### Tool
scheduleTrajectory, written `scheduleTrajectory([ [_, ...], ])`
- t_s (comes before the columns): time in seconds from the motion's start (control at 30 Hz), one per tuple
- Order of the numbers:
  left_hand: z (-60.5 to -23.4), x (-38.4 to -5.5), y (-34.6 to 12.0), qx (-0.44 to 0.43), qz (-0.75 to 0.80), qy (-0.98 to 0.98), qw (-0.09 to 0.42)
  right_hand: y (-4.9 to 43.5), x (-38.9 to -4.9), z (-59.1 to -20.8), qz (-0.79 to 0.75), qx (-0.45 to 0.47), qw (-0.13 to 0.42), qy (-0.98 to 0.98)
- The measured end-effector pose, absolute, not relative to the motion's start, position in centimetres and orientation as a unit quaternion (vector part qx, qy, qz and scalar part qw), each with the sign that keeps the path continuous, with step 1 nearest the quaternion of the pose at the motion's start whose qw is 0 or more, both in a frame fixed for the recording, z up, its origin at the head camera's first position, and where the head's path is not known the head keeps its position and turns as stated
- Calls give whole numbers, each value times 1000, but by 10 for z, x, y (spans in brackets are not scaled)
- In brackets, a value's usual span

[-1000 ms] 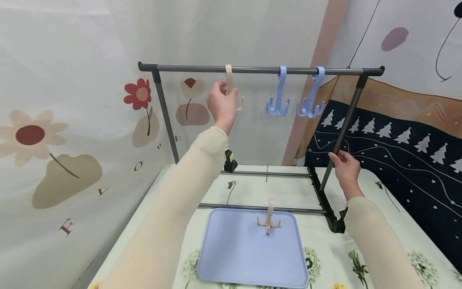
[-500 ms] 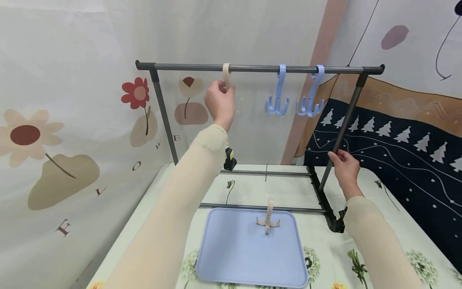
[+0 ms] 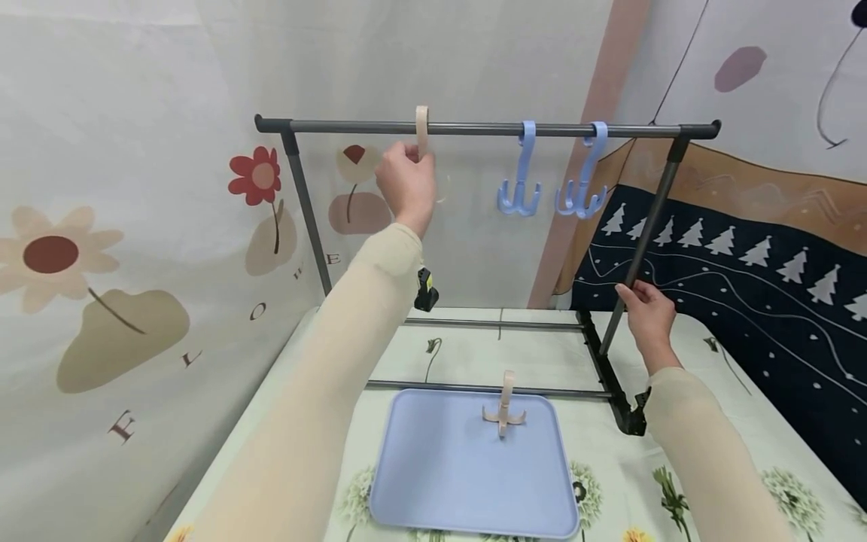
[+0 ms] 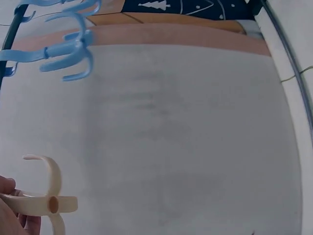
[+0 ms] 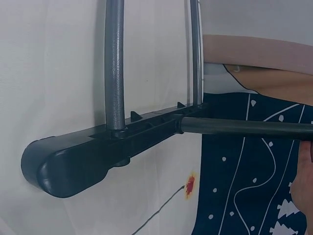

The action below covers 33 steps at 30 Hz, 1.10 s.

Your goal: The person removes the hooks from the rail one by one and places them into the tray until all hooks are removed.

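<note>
Head view: the left hand (image 3: 409,181), nearly closed, is pinching the beige hook (image 3: 422,134) at the bar (image 3: 474,129), ten o'clock from the right hand (image 3: 652,318), which is gripping the post (image 3: 648,233); loosening that pinch would be risking a fall.

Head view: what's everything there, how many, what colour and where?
Table: 1, pale, floral, below.
Rack: 1, dark grey, on table.
Hanging hooks: 2, blue, on rack.
Tray: 1, blue, on table, front.
Loose hook: 1, beige, on tray.
Held hook: 1, beige, at rack, left.
Backdrop: count unclear, pale and navy, around table.
Wrist device: 1 clear, black, left wrist.
Sleeves: 2, cream, both arms.
Left hand: 1, bare, gripping held hook.
Right hand: 1, bare, gripping rack's right upright.
</note>
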<state>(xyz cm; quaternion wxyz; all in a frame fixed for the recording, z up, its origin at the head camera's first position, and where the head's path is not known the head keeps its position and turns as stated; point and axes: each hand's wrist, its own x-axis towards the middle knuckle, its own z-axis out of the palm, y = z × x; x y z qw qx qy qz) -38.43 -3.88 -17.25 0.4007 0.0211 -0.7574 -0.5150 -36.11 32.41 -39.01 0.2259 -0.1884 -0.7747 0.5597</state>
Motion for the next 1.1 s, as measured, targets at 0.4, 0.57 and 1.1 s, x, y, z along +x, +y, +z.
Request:
scheduleTrajectory([
  [0.4, -159, -369, -40, -27, -531, -751, 392, 321, -361, -388, 558, -186, 229, -776],
  [0.57, -169, -361, -46, -49, -530, -758, 377, 322, -359, -389, 558, -190, 221, -777],
  [1.1, -240, -358, -96, -63, -486, -824, 283, 320, -355, -390, 551, -189, 233, -778],
])
